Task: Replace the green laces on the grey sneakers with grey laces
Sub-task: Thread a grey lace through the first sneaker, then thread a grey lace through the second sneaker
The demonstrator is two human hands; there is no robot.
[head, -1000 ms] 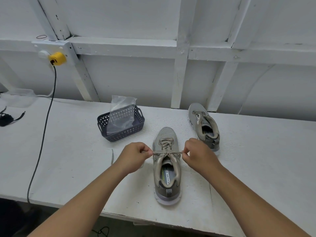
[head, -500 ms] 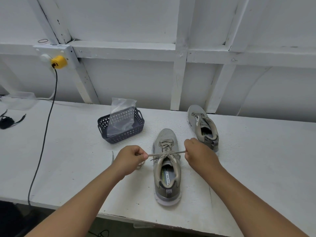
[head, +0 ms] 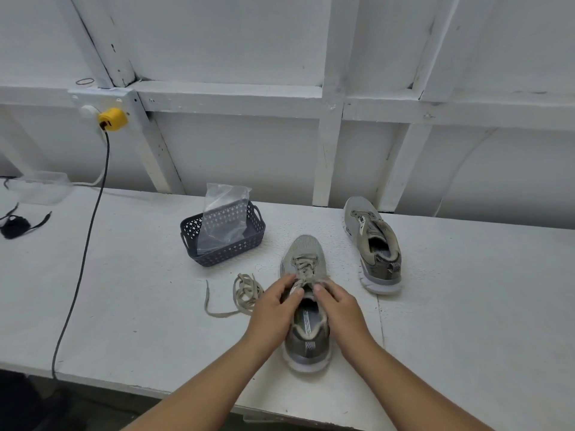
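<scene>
You are pinching the lace [head: 301, 276] at the near sneaker's [head: 306, 306] top eyelets, left hand [head: 273, 309] and right hand [head: 337, 306] fingertips closed on it; keep both pulls even.

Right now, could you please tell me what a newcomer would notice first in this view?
Both hands, left hand and right hand, meet at the laces of the near grey sneaker at the centre of the white table. A loose lace lies coiled just left of it, and a second sneaker sits farther back on the right.
</scene>
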